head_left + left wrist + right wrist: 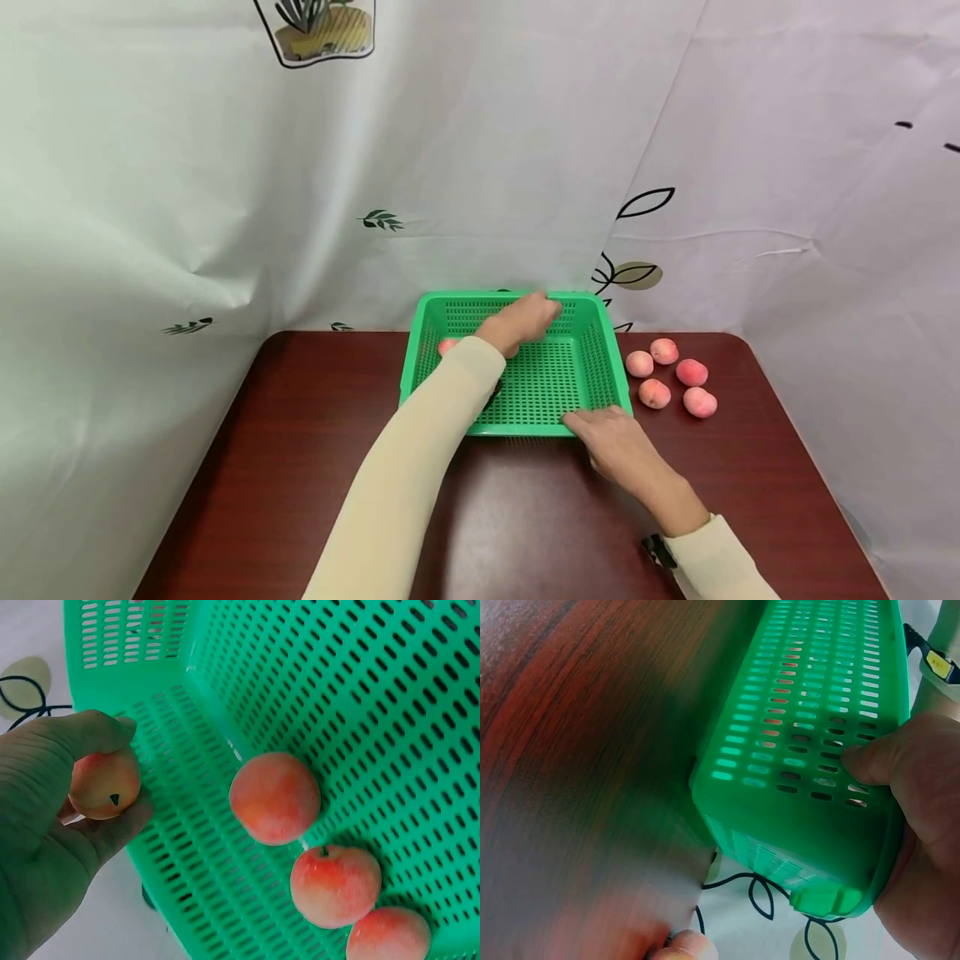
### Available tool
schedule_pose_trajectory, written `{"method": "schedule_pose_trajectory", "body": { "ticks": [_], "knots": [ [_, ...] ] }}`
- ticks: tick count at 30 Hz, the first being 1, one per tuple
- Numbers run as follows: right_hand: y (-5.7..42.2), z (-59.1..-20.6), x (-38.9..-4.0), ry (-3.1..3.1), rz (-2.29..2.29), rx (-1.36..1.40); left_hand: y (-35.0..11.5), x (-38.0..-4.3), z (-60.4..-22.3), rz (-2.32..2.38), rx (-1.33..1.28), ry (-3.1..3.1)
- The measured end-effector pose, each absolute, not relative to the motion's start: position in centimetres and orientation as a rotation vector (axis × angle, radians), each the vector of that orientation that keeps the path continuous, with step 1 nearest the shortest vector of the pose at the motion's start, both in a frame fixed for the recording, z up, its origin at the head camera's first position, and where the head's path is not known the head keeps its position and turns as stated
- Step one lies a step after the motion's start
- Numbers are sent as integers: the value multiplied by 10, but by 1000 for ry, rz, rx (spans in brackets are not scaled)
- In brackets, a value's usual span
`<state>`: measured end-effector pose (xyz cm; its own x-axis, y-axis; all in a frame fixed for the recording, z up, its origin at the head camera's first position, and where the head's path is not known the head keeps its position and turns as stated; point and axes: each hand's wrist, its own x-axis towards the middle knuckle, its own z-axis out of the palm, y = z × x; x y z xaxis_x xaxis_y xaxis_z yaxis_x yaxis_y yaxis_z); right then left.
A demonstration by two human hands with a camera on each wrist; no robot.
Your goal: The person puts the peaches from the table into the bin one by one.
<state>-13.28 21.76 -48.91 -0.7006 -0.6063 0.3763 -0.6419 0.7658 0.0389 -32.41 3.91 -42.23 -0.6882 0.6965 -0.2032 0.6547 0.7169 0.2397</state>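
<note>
A green perforated plastic basket [540, 430] is at the far middle of the table. My left hand [525, 321] reaches into its far side; in the left wrist view, thumb and fingers pinch a peach [105, 787] over the basket. The head view hides this fruit behind the hand. Three more peaches [275, 798] lie inside along a side wall, and one peach [447, 346] shows past my left sleeve. My right hand [618, 442] grips the near rim by the right corner. In the right wrist view its thumb [870, 761] presses the outer wall.
Several loose peaches [655, 393] lie on the dark red-brown table [315, 467], just right of the basket. White printed cloth [487, 150] hangs behind the table and along both sides. A dark band [660, 552] is on my right wrist.
</note>
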Motion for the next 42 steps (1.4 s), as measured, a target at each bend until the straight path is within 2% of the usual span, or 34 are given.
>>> {"method": "schedule_pose_trajectory", "body": {
  "ticks": [11, 30, 42],
  "knots": [
    [215, -493, -132, -2596, 145, 953, 52, -327, -449, 87, 986, 2611],
    [218, -491, -135, -2591, 143, 960, 72, -329, -463, 50, 902, 2535],
    [219, -492, -136, -2588, 154, 968, 70, -330, -467, -13, 979, 2528]
  ]
}}
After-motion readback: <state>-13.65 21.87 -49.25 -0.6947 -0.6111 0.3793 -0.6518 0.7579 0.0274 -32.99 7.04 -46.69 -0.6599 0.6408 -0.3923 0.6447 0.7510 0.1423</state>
